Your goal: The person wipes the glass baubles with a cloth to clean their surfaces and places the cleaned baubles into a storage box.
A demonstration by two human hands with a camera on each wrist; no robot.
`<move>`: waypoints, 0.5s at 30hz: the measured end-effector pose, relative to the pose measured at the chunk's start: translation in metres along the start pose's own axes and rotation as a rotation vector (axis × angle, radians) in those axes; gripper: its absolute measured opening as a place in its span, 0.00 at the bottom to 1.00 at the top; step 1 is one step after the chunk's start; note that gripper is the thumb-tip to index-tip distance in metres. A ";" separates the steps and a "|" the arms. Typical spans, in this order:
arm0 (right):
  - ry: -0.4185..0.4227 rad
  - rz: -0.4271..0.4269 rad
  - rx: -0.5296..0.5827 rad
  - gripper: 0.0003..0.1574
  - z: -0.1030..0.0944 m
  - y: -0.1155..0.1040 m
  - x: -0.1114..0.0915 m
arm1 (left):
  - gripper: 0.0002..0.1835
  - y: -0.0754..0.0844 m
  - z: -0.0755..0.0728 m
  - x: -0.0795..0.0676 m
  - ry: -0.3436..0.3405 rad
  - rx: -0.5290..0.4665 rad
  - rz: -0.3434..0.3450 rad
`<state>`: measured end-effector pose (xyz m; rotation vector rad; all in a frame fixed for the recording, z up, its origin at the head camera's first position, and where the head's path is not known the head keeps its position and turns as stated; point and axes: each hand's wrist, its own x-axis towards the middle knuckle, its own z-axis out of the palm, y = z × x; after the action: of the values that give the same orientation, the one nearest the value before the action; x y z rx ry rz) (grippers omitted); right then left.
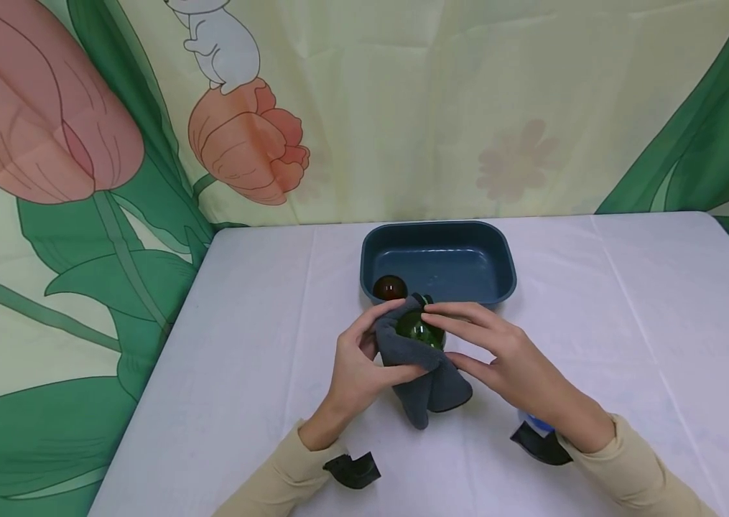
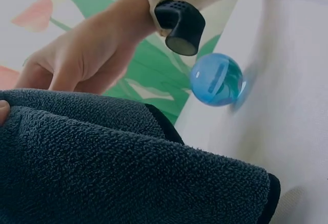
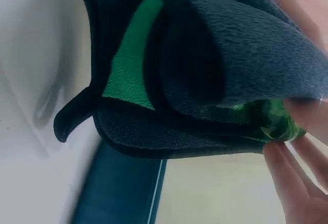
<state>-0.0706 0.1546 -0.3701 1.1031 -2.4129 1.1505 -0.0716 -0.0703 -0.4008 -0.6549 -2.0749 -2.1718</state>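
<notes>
A dark grey-blue cloth (image 1: 409,352) is wrapped partly round a transparent green ball (image 1: 419,329), above the table near the tray's front side. My left hand (image 1: 364,362) grips the cloth from the left, its thumb across the front. From the right, my right hand (image 1: 500,352) holds the green ball between fingers and thumb, the fingers over its top. In the right wrist view the cloth (image 3: 266,49) is folded over, and the ball (image 3: 277,121) shows at its opening. The left wrist view shows the cloth's edge (image 2: 225,172) hanging down; it hides most of the left hand.
A dark blue tray (image 1: 500,251) stands behind the hands, with a dark red-brown ball (image 1: 390,287) in its front left corner. A transparent blue ball (image 2: 218,79) rests on the white table (image 1: 261,323), partly hidden by my right wrist in the head view. A printed curtain (image 1: 403,108) hangs behind.
</notes>
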 end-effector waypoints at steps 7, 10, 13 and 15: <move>0.007 -0.025 -0.067 0.51 0.003 -0.002 0.000 | 0.41 -0.002 0.001 0.000 0.017 -0.006 -0.008; 0.012 -0.005 -0.087 0.53 0.005 -0.005 0.000 | 0.41 -0.001 0.001 -0.001 0.015 -0.012 -0.016; -0.007 0.075 -0.016 0.50 0.006 -0.006 -0.001 | 0.42 -0.001 0.002 -0.001 0.006 -0.015 -0.019; -0.027 0.148 0.065 0.46 0.005 -0.007 0.000 | 0.42 -0.002 0.002 -0.001 -0.001 -0.012 -0.015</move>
<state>-0.0649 0.1482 -0.3702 0.9775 -2.5313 1.2757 -0.0710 -0.0687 -0.4027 -0.6446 -2.0757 -2.1936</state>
